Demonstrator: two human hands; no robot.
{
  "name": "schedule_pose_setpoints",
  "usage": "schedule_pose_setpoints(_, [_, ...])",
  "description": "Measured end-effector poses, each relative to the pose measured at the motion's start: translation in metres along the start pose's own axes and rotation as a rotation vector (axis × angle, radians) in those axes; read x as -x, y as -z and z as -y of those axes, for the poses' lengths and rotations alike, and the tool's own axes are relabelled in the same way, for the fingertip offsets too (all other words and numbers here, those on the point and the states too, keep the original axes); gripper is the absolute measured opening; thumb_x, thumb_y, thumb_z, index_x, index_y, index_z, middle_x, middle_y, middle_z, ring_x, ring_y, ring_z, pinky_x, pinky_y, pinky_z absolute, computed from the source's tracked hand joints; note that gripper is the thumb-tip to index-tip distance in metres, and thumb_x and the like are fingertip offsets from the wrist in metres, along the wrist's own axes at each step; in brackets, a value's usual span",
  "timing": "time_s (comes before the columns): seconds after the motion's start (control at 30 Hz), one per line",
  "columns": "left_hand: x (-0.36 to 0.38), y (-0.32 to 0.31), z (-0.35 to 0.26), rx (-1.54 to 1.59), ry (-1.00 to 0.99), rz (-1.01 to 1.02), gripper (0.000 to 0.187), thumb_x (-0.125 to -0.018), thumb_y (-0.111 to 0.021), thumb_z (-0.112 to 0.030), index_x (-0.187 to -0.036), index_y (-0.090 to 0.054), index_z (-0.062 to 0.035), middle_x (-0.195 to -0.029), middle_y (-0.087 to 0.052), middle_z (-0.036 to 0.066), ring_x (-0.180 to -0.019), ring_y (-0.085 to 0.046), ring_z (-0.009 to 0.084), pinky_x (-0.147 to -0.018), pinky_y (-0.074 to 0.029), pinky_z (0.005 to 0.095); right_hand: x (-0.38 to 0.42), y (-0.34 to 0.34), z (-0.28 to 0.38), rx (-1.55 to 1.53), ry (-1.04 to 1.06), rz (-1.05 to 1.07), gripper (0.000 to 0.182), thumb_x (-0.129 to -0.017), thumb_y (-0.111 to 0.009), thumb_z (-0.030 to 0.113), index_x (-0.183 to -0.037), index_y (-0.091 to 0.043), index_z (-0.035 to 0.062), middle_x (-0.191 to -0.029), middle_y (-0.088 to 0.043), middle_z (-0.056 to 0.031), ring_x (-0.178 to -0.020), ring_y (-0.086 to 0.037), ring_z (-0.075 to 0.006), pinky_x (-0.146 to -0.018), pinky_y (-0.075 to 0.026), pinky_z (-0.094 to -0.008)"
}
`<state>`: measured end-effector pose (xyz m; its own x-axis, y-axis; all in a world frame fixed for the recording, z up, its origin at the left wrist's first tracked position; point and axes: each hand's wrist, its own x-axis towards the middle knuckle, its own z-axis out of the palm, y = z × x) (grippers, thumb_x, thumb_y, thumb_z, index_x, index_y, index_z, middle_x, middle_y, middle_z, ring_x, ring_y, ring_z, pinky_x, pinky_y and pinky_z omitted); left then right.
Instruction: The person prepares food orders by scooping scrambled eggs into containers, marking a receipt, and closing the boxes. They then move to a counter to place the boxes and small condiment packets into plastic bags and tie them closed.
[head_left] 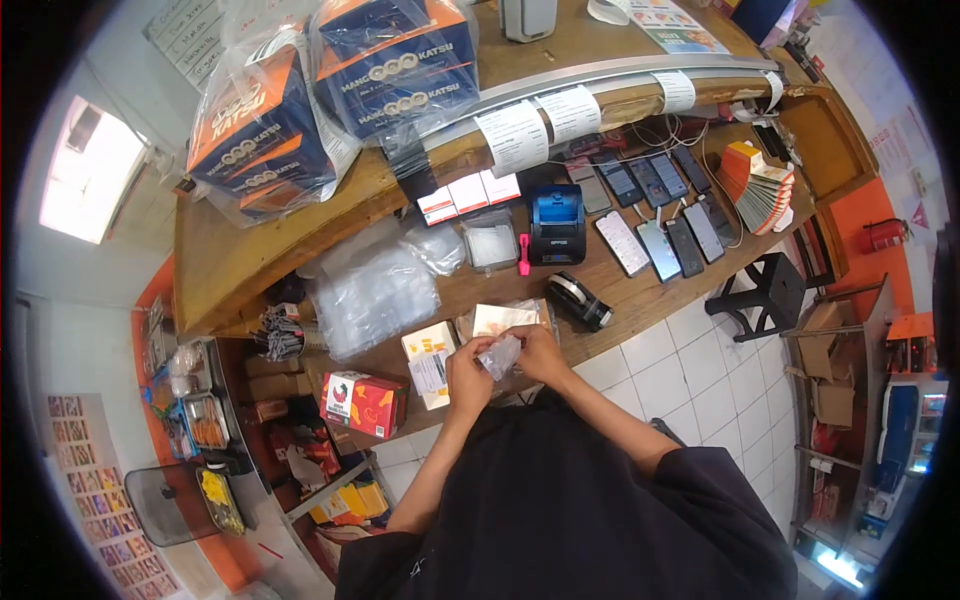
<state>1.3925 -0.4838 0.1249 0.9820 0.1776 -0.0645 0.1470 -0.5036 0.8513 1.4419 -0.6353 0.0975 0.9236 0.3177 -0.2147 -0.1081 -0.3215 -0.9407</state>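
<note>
At the counter's near edge, my left hand (468, 375) and my right hand (538, 356) meet around a small clear plastic bag (499, 357), both with fingers closed on it. Just beyond them lies a cream and orange packet (493, 319) on clear plastic. To the left of my left hand stands a white and yellow box (428, 345), with a white printed slip (429, 373) on its near part. A red box (362, 403) with a round white logo sits farther left, near the edge. The bag's contents are too small to make out.
A black tape dispenser (579, 302) is right of my hands, behind it a blue-topped printer (557, 225). Several phones (657, 248) lie to the right. Clear plastic bags (375, 300) lie left. A black stool (768, 297) stands on the tiled floor. Bagged boxes (398, 75) rest on the upper ledge.
</note>
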Motion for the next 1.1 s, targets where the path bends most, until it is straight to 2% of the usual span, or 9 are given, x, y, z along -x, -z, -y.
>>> schedule_pose_setpoints(0.1, [-0.005,0.002,0.005,-0.119,0.035,0.113,0.03,-0.077,-0.069,0.007,-0.107,-0.068,0.0013,-0.093,-0.076,0.013,-0.079,-0.072,0.0191,-0.071,-0.056,0.0308,0.005,-0.002,-0.007,-0.032,0.01,-0.087,0.02,-0.08,-0.072,0.005,-0.098,-0.075,-0.0025,-0.082,-0.074,-0.0156,-0.075,-0.071,-0.019,-0.069,-0.054,-0.0332])
schedule_pose_setpoints(0.17, [-0.008,-0.001,0.011,0.085,0.1,0.151,0.032,-0.077,-0.069,0.008,-0.108,-0.067,0.0013,-0.091,-0.075,0.012,-0.079,-0.072,0.0177,-0.072,-0.057,0.0305,0.006,-0.004,-0.022,-0.021,0.004,-0.213,0.02,-0.08,-0.075,0.008,-0.097,-0.076,-0.0004,-0.08,-0.073,-0.0134,-0.073,-0.068,-0.0147,-0.068,-0.054,-0.0327])
schedule_pose_setpoints(0.3, [-0.01,-0.025,0.048,0.502,0.226,0.17,0.035,-0.077,-0.067,0.012,-0.109,-0.063,0.0007,-0.09,-0.071,0.01,-0.081,-0.07,0.0168,-0.074,-0.058,0.0288,0.012,0.023,-0.012,0.008,-0.124,-0.045,0.021,-0.078,-0.07,-0.001,-0.098,-0.075,-0.0033,-0.082,-0.074,-0.009,-0.075,-0.065,-0.0111,-0.069,-0.053,-0.0305])
schedule_pose_setpoints(0.43, [-0.004,-0.04,0.048,0.697,0.246,0.098,0.032,-0.077,-0.066,0.014,-0.107,-0.06,0.0027,-0.097,-0.068,0.011,-0.086,-0.069,0.0169,-0.077,-0.058,0.0279,0.022,0.026,-0.036,-0.249,-0.16,-0.027,0.015,-0.078,-0.071,-0.001,-0.092,-0.075,-0.002,-0.08,-0.073,-0.0049,-0.07,-0.065,-0.0118,-0.063,-0.051,-0.0289])
schedule_pose_setpoints(0.5, [0.001,-0.047,0.047,0.727,0.216,0.061,0.031,-0.078,-0.067,0.014,-0.107,-0.059,0.0035,-0.099,-0.067,0.011,-0.086,-0.069,0.017,-0.077,-0.058,0.0279,0.027,0.028,-0.034,-0.336,-0.255,-0.036,0.013,-0.079,-0.07,-0.002,-0.091,-0.075,-0.0024,-0.081,-0.073,-0.0032,-0.071,-0.065,-0.0105,-0.062,-0.051,-0.0274])
schedule_pose_setpoints(0.6, [0.002,-0.046,0.048,0.774,0.225,0.074,0.028,-0.081,-0.068,0.013,-0.106,-0.06,0.0034,-0.1,-0.067,0.011,-0.087,-0.069,0.0166,-0.077,-0.057,0.0272,0.026,0.021,-0.046,-0.415,-0.279,-0.072,0.017,-0.08,-0.068,-0.008,-0.096,-0.074,-0.0065,-0.087,-0.074,-0.0088,-0.077,-0.069,-0.0143,-0.071,-0.056,-0.0284])
schedule_pose_setpoints(0.8, [0.001,-0.042,0.051,0.803,0.233,0.116,0.019,-0.086,-0.074,0.004,-0.103,-0.066,0.0041,-0.097,-0.07,0.009,-0.088,-0.068,0.0146,-0.078,-0.055,0.0247,0.027,0.006,-0.023,-0.587,-0.32,-0.175,0.011,-0.089,-0.07,-0.003,-0.099,-0.072,-0.0071,-0.088,-0.073,-0.0084,-0.072,-0.066,-0.013,-0.064,-0.054,-0.027])
schedule_pose_setpoints(0.9, [0.002,-0.04,0.049,0.748,0.258,0.139,0.02,-0.088,-0.076,-0.001,-0.105,-0.068,0.0059,-0.099,-0.072,0.01,-0.089,-0.068,0.0137,-0.079,-0.055,0.0244,0.03,0.004,-0.036,-0.626,-0.268,-0.158,0.017,-0.089,-0.072,-0.002,-0.105,-0.071,-0.0075,-0.094,-0.073,-0.01,-0.08,-0.069,-0.0152,-0.072,-0.056,-0.0266])
schedule_pose_setpoints(1.1, [0.001,-0.046,0.06,0.745,0.197,0.097,0.019,-0.091,-0.073,-0.002,-0.107,-0.067,0.0076,-0.096,-0.072,0.012,-0.087,-0.069,0.0154,-0.077,-0.056,0.0265,0.035,0.0,-0.041,-0.718,-0.326,-0.12,0.021,-0.09,-0.07,-0.004,-0.111,-0.068,-0.0073,-0.101,-0.071,-0.0107,-0.084,-0.069,-0.0155,-0.074,-0.056,-0.0263])
